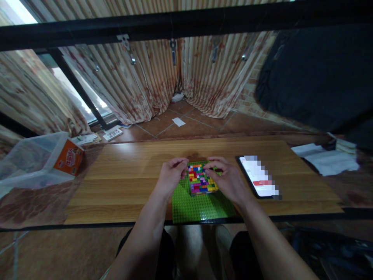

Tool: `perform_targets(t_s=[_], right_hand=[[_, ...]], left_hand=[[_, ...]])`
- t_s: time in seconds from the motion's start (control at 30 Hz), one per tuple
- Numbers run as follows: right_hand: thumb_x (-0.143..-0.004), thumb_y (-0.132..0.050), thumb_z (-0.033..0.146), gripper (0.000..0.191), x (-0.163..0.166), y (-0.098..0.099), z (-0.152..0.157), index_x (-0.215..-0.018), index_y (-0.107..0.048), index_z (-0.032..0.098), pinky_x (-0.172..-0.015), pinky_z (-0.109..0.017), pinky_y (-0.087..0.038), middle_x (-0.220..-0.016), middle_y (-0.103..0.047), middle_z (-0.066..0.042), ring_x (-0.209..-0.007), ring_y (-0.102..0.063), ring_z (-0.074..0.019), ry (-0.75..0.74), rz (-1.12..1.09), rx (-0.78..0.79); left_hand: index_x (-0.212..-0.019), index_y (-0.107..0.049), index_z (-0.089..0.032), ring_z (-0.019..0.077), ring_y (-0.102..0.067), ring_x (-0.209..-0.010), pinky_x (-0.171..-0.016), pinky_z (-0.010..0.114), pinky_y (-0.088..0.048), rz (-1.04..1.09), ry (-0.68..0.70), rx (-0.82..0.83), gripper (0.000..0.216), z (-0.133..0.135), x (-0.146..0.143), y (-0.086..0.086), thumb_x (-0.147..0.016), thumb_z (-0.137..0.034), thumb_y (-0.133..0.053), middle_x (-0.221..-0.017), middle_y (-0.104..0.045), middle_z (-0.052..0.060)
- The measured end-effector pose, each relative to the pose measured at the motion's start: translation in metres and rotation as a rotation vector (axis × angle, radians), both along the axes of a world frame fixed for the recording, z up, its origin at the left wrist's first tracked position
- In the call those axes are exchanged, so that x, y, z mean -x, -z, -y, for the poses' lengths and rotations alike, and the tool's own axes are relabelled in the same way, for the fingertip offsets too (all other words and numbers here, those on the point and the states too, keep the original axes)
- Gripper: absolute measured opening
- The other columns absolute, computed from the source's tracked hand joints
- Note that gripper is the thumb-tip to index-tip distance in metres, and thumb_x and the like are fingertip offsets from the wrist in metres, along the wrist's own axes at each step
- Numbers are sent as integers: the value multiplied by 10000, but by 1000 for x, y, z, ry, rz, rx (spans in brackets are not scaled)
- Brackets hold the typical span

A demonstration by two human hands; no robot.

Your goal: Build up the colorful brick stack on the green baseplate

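Note:
A block of many-coloured toy building bricks [198, 182] sits on a green studded baseplate [192, 210] at the front middle of the table. My left hand [171, 175] is at the block's upper left corner, its fingers curled in and closed; whatever they hold, if anything, is hidden. Over the block's upper right side reaches my right hand [225, 177], thumb and index finger drawn together in a pinch at the bricks. I cannot make out what is between those fingertips.
A phone [256, 177] with its screen lit lies on the wooden table [122, 182] right of the baseplate. A clear plastic bin [37, 155] with an orange label stands off the table's left end. White papers [326, 157] lie beyond the right end. A dark bar [186, 23] crosses above.

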State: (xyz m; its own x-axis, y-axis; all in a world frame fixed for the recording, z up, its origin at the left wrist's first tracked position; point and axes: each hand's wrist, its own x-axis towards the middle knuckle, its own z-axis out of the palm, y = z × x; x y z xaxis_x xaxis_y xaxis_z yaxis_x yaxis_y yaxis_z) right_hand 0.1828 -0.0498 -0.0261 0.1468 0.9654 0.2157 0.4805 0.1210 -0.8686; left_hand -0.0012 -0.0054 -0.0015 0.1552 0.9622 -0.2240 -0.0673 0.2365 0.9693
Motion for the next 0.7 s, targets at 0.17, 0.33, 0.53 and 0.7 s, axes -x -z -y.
perform_targets(t_s=[0.17,0.33,0.53,0.7], right_hand=[[-806,-646,290,113,0,3,-1,-831,-743,238,-982,-417,-434,-1172,-663,-76,-1094,-633,-240,13,-27,-10],[-775,-643,276,114,2,3,-2,-815,-734,219,-964,-397,-448,-1129,-686,-86,-1080,-637,-238,28,-90,2],[-721,-655,287,123,6,1,-4,-779,-731,209,-884,-369,-495,-1103,-695,-92,-1049,-644,-239,50,-204,44],[-679,-670,302,133,7,1,-5,-754,-730,210,-839,-354,-514,-1087,-696,-83,-1012,-649,-234,68,-283,92]], left_hand=[[-812,-715,-132,67,-495,-502,-501,200,-364,9,-3,4,225,0,0,0,-701,-327,-727,-593,-598,-21],[-811,-713,-126,63,-490,-498,-495,198,-356,15,-2,0,217,0,0,0,-701,-313,-722,-594,-590,-24],[-814,-710,-126,64,-489,-498,-495,197,-354,0,4,-1,198,0,-1,0,-711,-295,-705,-592,-584,-26],[-800,-709,-132,66,-482,-490,-490,201,-351,-5,0,10,174,0,-3,0,-709,-280,-705,-583,-587,-27]])
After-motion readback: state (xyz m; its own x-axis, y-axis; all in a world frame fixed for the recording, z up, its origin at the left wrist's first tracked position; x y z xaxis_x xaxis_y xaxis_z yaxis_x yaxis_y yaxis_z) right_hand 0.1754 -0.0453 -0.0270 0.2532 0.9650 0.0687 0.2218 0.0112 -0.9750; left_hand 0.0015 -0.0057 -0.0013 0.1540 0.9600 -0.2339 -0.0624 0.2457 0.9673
